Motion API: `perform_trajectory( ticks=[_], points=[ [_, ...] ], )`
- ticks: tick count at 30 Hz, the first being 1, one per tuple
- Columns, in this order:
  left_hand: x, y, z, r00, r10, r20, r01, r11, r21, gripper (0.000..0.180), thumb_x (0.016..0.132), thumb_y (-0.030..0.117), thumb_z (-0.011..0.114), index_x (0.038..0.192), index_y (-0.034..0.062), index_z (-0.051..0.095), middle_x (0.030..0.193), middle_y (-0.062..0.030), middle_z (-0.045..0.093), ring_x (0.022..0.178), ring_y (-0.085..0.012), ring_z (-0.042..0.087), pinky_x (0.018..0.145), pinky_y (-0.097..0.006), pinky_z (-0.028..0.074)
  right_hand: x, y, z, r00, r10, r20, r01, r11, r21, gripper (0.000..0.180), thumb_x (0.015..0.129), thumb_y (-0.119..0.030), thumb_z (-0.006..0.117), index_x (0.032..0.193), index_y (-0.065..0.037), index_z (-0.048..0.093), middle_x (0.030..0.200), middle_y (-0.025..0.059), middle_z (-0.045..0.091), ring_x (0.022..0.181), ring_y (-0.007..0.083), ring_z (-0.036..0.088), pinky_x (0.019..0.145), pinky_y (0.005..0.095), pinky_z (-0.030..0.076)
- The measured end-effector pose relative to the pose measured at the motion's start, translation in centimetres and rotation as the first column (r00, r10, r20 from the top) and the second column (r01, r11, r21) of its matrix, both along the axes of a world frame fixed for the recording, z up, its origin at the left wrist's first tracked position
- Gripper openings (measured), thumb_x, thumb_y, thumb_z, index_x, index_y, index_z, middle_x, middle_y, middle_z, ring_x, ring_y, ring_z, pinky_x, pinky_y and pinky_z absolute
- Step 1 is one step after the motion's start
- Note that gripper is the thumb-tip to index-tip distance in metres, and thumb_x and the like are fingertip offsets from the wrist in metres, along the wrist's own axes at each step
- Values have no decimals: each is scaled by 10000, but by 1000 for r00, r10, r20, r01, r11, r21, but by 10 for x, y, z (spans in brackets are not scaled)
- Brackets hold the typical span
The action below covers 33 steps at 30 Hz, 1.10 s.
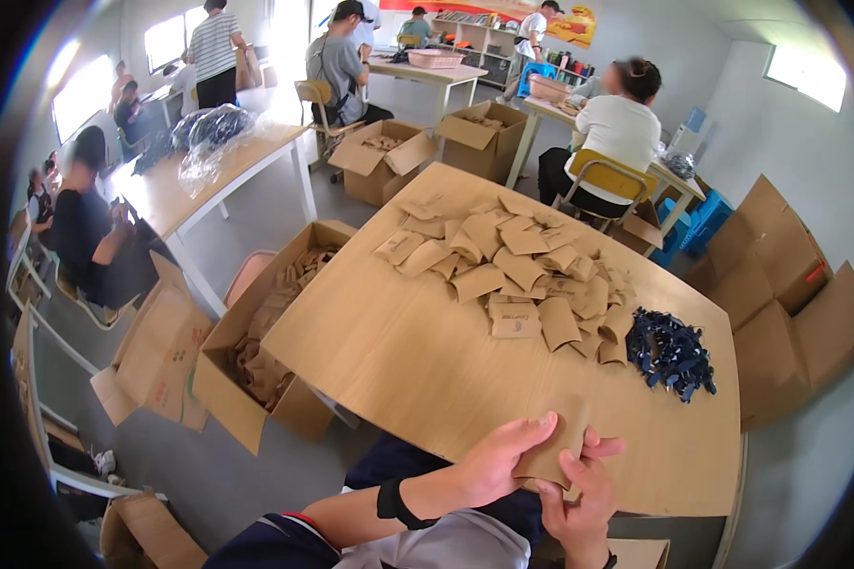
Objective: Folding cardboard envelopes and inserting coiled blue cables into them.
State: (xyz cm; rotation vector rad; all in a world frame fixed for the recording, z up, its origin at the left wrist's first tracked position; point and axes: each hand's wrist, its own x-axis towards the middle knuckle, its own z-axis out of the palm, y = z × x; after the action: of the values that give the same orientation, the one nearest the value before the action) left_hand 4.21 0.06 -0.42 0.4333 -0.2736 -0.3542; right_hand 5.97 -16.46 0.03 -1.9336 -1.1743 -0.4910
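Over the near edge of the wooden table, I hold one brown cardboard pillow box [558, 446] between both hands. My left hand [498, 460] grips its left side, with the thumb along the top. My right hand [584, 498] has its fingers and thumb around the right side and lower end. Farther up the table lies a loose pile of similar brown pillow boxes [517, 251], some flat and some curved. To the right of that pile is a heap of small dark blue pieces with shiny bits [672, 356]; their exact kind is too small to make out.
The table [389, 351] spreads out before me. Left of it stands an open carton [266, 332] full of brown pieces. Tall open cartons [778, 303] lean at the right wall. Several people sit or stand at other tables, with more cartons [381, 161] on the floor between.
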Motion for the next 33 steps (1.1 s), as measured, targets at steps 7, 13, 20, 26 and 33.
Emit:
perform_trajectory(
  ticks=[7,13,20,26,33],
  points=[
    [-19,1,36,896,266,357,-444,489,750,524,1031,384,410,1392,6,386,1295,-196,563,942,-181,638,765,-290,492,-14,7,16,989,-136,56,131,989,74,267,859,-39,683,1095,-3,563,837,187,662,620,199,641,560,272,509],
    [-34,-18,15,208,333,920,-977,17,214,343,892,24,625,1232,-7,586,825,-82,710,614,-204,664,544,-277,525,-28,15,-2,963,122,-241,52,791,609,75,912,2,605,978,26,579,721,136,641,518,88,550,439,201,412],
    [-32,-7,17,-82,331,940,-990,-133,-40,240,866,41,684,1100,-12,675,852,-93,719,554,-169,628,494,-270,488,-25,31,-4,963,71,-260,150,658,738,244,960,-211,565,975,33,579,703,122,628,477,105,530,414,203,401],
    [-13,-37,-11,-208,161,965,-959,161,-234,221,920,108,579,1111,9,624,746,-90,629,547,-256,567,497,-363,461,-22,-23,17,192,610,-769,235,732,639,388,991,-350,481,1245,-62,528,1155,110,608,1059,232,582,882,409,489],
    [-18,3,17,-11,137,991,-997,-75,-1,322,849,172,670,1139,47,609,907,-89,564,756,-265,575,623,-363,493,-26,-5,5,613,330,-718,52,890,454,498,999,-447,420,964,17,595,803,81,616,496,97,506,360,202,356]
  ],
)
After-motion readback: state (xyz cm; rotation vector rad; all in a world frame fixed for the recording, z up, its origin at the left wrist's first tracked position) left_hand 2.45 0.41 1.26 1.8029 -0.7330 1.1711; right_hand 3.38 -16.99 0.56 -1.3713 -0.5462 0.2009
